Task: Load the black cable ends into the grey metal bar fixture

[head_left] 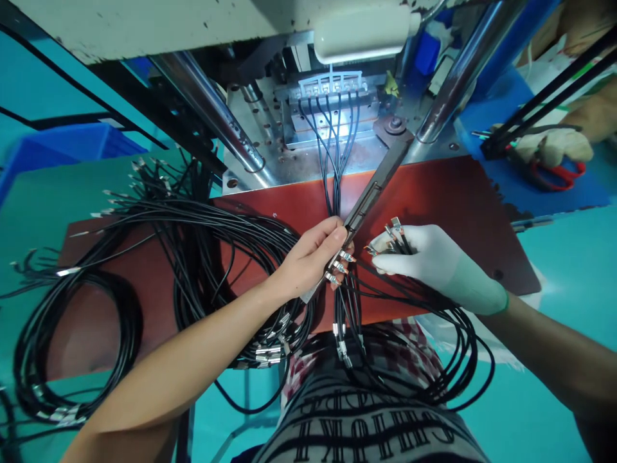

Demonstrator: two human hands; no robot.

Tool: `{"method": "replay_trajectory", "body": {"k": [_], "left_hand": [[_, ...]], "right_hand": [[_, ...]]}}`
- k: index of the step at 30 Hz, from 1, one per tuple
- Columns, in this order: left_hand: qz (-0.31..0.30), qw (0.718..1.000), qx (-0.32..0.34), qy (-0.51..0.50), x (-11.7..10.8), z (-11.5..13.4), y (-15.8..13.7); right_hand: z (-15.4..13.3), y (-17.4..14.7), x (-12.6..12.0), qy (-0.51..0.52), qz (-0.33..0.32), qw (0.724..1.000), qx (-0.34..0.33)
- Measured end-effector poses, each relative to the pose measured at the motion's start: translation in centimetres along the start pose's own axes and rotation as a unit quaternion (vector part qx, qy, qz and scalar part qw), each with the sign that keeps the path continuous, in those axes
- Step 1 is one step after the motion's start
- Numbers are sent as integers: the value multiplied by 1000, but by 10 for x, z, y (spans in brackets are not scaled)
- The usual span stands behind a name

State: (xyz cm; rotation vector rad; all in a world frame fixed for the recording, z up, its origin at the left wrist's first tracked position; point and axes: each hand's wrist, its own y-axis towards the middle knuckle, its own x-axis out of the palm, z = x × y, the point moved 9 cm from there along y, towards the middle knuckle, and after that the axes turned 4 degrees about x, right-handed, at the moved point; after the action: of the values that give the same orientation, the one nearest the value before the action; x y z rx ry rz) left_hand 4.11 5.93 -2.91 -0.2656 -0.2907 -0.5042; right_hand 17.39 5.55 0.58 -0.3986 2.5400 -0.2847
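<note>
My bare left hand (313, 257) is wrapped round a long slotted metal bar (369, 202), thumb on top. The bar slants up to a bolted pivot plate (395, 125) on the press. Small metal connectors (340, 265) show along the bar's lower part, by my fingertips. In a white glove, my right hand (419, 254) grips a bundle of black cables (402, 243) whose metal ends poke out past the thumb. These cables loop down toward my lap. Ahead, several black cables run into a lit metal mold (332, 106) with a pale blue strip (330, 82) across their ends.
A large coil of black cables (231, 225) covers the left of the red-brown mat (453, 212), with a smaller coil (128, 321) further left. Steel columns (457, 77) flank the mold. At right, a co-worker's gloved hand (554, 145) is near red-handled scissors (562, 180). A blue bin (72, 145) stands left.
</note>
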Motion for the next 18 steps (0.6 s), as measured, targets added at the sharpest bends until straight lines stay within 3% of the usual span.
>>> {"method": "replay_trajectory", "body": {"k": [4,11,14,18], "left_hand": [[-12,1000,1,-2,2,-2,0],[-36,999,-6,12,3,-7,0],[-29,991,51,123,2,5,0],[0,940,147,307,3,25,-5]], "right_hand": [[-8,3,1,-24,12,1000,1],[-22,9,14,54,-34,998,0],[-22,7,15,44,-16,999,3],[-21,8,17,20,6,1000,-12]]}}
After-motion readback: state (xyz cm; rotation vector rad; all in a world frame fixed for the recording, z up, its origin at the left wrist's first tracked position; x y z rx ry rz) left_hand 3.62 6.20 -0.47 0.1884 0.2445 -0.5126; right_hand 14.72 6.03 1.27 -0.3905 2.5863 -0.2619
